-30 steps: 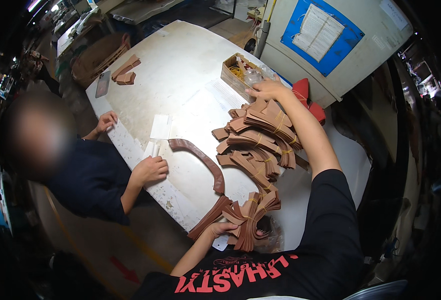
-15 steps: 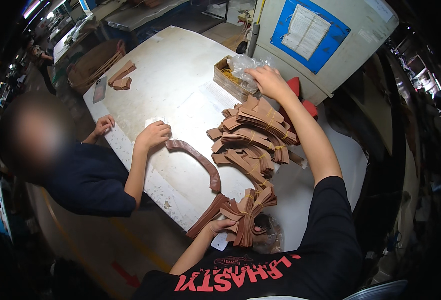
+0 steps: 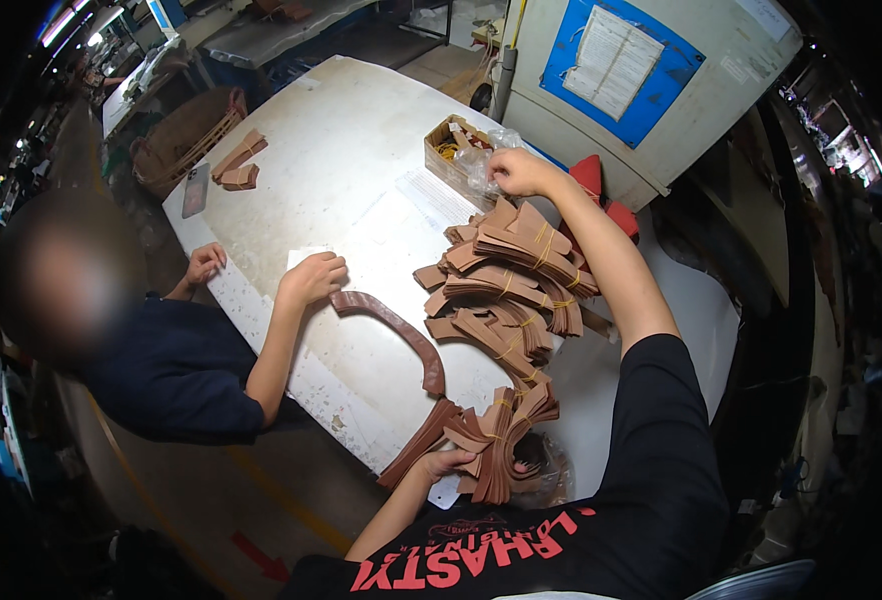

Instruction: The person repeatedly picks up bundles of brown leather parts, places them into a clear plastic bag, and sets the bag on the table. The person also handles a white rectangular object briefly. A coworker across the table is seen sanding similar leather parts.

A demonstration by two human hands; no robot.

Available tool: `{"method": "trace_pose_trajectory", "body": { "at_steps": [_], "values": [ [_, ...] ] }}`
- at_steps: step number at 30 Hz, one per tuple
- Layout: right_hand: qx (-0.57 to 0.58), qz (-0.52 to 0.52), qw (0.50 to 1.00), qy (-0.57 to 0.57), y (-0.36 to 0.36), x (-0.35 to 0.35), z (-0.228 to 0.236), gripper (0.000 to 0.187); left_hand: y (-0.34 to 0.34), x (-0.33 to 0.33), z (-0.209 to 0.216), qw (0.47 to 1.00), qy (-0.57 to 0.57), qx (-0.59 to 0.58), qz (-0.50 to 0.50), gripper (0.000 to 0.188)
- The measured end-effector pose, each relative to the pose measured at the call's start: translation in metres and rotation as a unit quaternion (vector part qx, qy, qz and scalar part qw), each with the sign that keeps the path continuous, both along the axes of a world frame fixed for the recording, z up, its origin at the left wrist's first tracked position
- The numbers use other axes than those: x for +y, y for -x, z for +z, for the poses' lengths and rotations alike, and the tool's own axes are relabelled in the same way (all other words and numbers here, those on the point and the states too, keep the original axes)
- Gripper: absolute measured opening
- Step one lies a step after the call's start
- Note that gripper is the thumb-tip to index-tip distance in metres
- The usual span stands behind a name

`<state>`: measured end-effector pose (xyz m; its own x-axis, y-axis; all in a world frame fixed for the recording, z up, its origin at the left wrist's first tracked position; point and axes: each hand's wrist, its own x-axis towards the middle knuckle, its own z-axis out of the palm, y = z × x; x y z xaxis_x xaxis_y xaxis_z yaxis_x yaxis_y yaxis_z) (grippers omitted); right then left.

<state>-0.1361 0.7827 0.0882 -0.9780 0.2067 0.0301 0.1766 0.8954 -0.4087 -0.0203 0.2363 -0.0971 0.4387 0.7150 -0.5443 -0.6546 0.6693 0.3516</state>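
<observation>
My left hand (image 3: 443, 464) is closed around a banded bundle of brown curved strips (image 3: 499, 450) at the table's near edge. The strips look like leather pieces, and yellow rubber bands cross them. Farther off, my right hand (image 3: 523, 172) pinches a crumpled transparent plastic bag (image 3: 479, 172) beside a small open box (image 3: 451, 172). Inside the box show yellow rubber bands (image 3: 449, 149). Between my arms lies a heap of banded brown strip bundles (image 3: 511, 270). One dark brown curved strip (image 3: 396, 325) rests flat left of the heap, and unbanded strips (image 3: 423, 440) sit beside my left hand.
A co-worker (image 3: 171, 360) at the table's left edge rests both hands on it, one near the curved strip. A phone (image 3: 195, 191) and a few brown pieces (image 3: 239, 165) lie at the far left. A grey cabinet (image 3: 651, 90) stands beyond my right hand.
My right hand has come down a little toward the box's near side with the plastic bag, uncovering more of the box's inside. My left hand keeps its hold on the bundle.
</observation>
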Motion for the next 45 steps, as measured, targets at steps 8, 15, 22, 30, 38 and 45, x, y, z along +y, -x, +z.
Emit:
{"method": "trace_pose_trajectory", "body": {
  "at_steps": [8, 15, 22, 30, 38, 45],
  "values": [
    [0.115, -0.083, 0.924, -0.354, -0.008, -0.040, 0.016, 0.060, -0.003, -0.009, -0.012, 0.998, 0.000, -0.037, 0.045, 0.077],
    [0.107, -0.031, 0.978, -0.176, -0.018, -0.005, -0.005, 0.052, -0.005, -0.009, -0.018, 0.996, -0.006, -0.079, 0.049, 0.075],
    [-0.052, -0.021, 0.997, -0.047, -0.023, -0.022, 0.005, 0.038, -0.002, -0.008, -0.006, 0.996, 0.003, -0.070, 0.053, 0.077],
    [0.067, -0.034, 0.985, -0.157, -0.031, -0.016, 0.011, 0.037, -0.002, -0.006, -0.009, 0.998, 0.002, -0.052, 0.048, 0.078],
    [0.359, -0.264, 0.895, 0.017, -0.171, -0.127, 0.089, 0.018, -0.008, -0.001, -0.011, 0.994, -0.020, -0.089, 0.064, 0.076],
    [0.242, -0.254, 0.895, 0.275, -0.303, -0.346, 0.043, 0.025, 0.007, 0.014, 0.033, 0.994, -0.062, -0.093, -0.009, 0.089]
  ]
}}
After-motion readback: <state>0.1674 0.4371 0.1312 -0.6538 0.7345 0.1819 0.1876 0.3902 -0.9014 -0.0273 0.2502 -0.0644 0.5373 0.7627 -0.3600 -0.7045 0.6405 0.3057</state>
